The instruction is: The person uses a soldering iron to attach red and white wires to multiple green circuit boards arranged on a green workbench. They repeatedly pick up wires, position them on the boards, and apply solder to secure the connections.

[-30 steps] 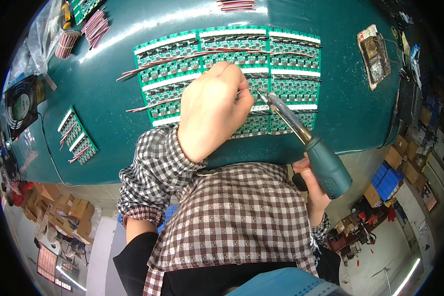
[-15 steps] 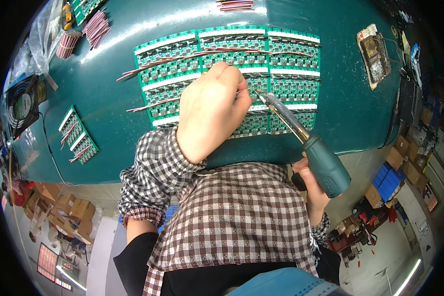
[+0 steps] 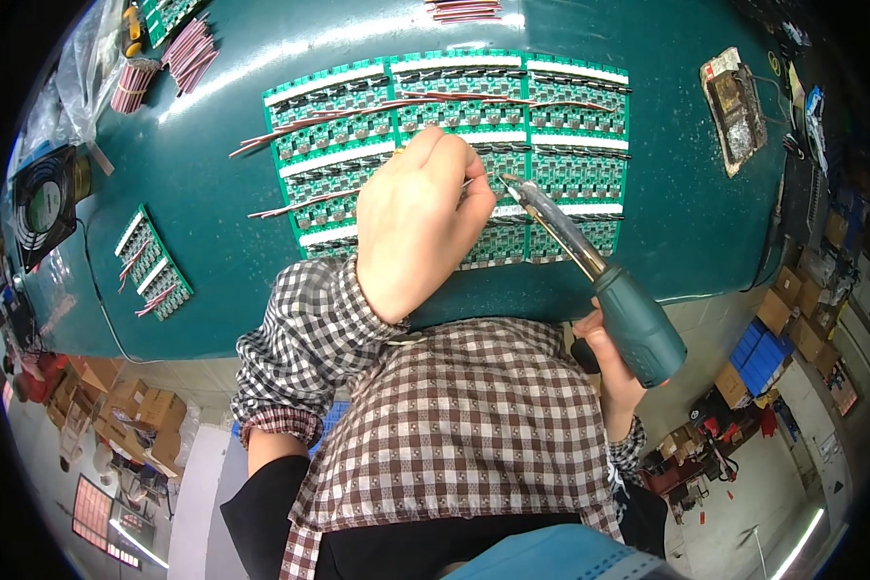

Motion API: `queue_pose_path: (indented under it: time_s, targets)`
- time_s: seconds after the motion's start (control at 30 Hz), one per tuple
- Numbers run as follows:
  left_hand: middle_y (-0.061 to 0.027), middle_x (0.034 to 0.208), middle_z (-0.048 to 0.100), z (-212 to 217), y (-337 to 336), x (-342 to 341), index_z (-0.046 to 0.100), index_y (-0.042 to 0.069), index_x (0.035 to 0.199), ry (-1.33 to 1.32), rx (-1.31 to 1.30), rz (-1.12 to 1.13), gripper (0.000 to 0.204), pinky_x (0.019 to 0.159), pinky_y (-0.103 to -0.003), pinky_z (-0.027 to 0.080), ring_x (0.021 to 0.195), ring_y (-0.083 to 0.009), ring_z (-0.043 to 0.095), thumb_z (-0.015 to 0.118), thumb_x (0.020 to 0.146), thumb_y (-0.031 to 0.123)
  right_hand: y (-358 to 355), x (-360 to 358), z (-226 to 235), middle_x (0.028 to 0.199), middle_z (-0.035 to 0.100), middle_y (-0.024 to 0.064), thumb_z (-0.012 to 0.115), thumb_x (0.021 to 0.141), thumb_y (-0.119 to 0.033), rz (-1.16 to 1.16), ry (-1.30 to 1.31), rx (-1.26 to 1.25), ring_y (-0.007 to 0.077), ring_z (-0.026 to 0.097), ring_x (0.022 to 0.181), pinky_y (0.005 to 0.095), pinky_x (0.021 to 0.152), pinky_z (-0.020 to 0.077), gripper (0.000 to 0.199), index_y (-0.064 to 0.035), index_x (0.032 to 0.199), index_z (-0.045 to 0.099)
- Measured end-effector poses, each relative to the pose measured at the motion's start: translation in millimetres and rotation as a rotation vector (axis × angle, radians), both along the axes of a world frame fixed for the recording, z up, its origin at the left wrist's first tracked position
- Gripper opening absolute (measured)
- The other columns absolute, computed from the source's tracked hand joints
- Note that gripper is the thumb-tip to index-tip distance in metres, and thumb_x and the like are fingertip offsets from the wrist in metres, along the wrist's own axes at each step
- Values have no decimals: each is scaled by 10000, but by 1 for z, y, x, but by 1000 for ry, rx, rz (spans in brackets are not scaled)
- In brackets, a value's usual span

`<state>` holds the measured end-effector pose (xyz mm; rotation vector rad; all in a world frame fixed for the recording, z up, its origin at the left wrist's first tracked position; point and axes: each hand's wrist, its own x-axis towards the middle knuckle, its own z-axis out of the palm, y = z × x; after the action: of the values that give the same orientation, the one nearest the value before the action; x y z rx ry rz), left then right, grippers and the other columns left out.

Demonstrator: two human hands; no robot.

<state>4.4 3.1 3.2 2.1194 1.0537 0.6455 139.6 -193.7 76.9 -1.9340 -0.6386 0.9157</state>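
Note:
My left hand [image 3: 423, 217] is closed over the green circuit boards [image 3: 578, 174], its fingers pinched at the middle panel. What the fingertips hold is too small and covered to make out. In my right hand [image 3: 614, 362] is a soldering iron [image 3: 638, 324] with a dark green handle; its tip rests close to the left fingertips, over the boards. Thin red and black wires [image 3: 324, 118] lie across the upper rows, and others [image 3: 304, 203] run out leftward from beneath my left hand.
Left of the panels lies a small separate board [image 3: 155, 263] with wires. A black fan [image 3: 48, 208] stands at the left edge, below wire bundles [image 3: 133, 87]. At the right is a soldering-tip cleaning tray [image 3: 733, 111]. More wires [image 3: 462, 11] lie at the far edge.
My left hand has shifted very slightly to the right, still pinched. The soldering iron stays almost in the same place.

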Motion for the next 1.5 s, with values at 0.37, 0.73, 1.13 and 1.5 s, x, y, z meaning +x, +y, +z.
queue_pose_path:
  time_s: [0.37, 0.73, 1.13, 1.5]
  targets:
    - [-37, 680, 528, 0, -2, 1, 559, 61, 755, -12, -2, 28, 139, 488, -302, 417, 564, -170, 521, 675, 697, 8, -4, 5, -4, 781, 640, 95, 715, 754, -9, 42, 11, 5, 160, 628, 715, 299, 691, 517, 367, 81, 1067, 545]
    - [-42, 677, 523, 0, -1, 1, 555, 57, 758, -19, 0, 19, 143, 491, -301, 421, 566, -171, 525, 675, 699, 9, 0, 3, -2, 790, 655, 82, 777, 711, -24, 14, 9, -14, 137, 639, 722, 265, 675, 515, 362, 43, 1006, 576]
    - [-48, 680, 529, 0, -1, 1, 558, 53, 757, -18, -8, 10, 135, 489, -301, 422, 566, -174, 528, 674, 701, 12, 0, 3, -1, 788, 660, 77, 784, 707, -34, 27, -11, -48, 132, 641, 720, 261, 682, 518, 350, 29, 986, 581]
    - [-41, 678, 528, 1, -2, 0, 563, 59, 758, -2, -13, 17, 134, 485, -300, 416, 560, -171, 524, 677, 701, 20, -5, 3, 0, 810, 659, 89, 771, 716, -17, 0, 4, 0, 146, 644, 741, 277, 697, 523, 364, 41, 1016, 573]
